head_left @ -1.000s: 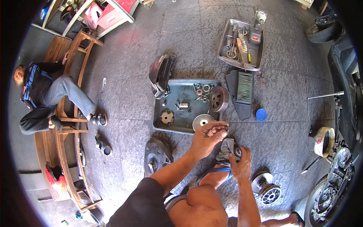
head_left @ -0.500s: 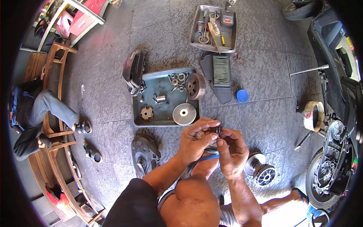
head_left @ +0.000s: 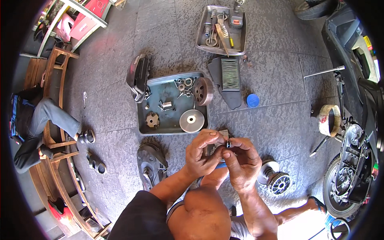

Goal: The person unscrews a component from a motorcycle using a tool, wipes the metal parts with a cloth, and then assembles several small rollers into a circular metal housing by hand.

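Grey stone floor (head_left: 280, 120) lies under everything. Both hands meet near the middle: the left hand (head_left: 204, 154) and right hand (head_left: 242, 160) pinch a small dark part (head_left: 228, 143) between their fingertips. Just beyond sits a blue-grey tray (head_left: 173, 125) with a shiny disc (head_left: 191, 121). A pulley (head_left: 275, 179) lies right.

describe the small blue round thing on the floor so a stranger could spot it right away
Start at the big teal tray of metal parts mid-floor. Just right of it lies a dark air filter with pale pleats. The blue cap sits at that filter's right edge, the only bright blue disc on the grey floor.
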